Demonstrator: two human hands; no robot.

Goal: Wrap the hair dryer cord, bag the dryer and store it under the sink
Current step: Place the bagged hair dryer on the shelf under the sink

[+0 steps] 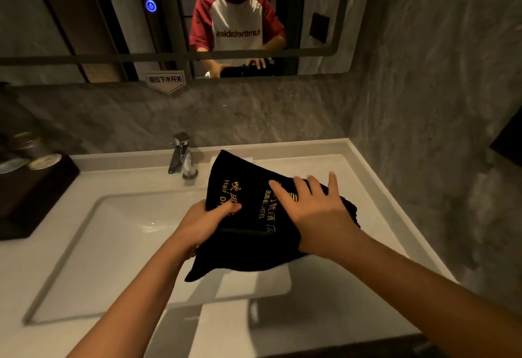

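A black cloth bag [245, 241] with yellow "Hair Dryer" lettering is held over the right side of the white sink basin [84, 258]. My left hand [207, 223] grips the bag's left edge, thumb on top of the cloth. My right hand [313, 206] lies flat on the bag's right half, fingers spread and pressing down. The bag bulges under my right hand; the dryer and its cord are hidden from view.
A chrome faucet [180, 154] stands behind the basin, just left of the bag. A dark tray [34, 188] with cups sits on the counter's left end. The mirror [169, 18] above reflects the person. A grey marble wall closes the right side.
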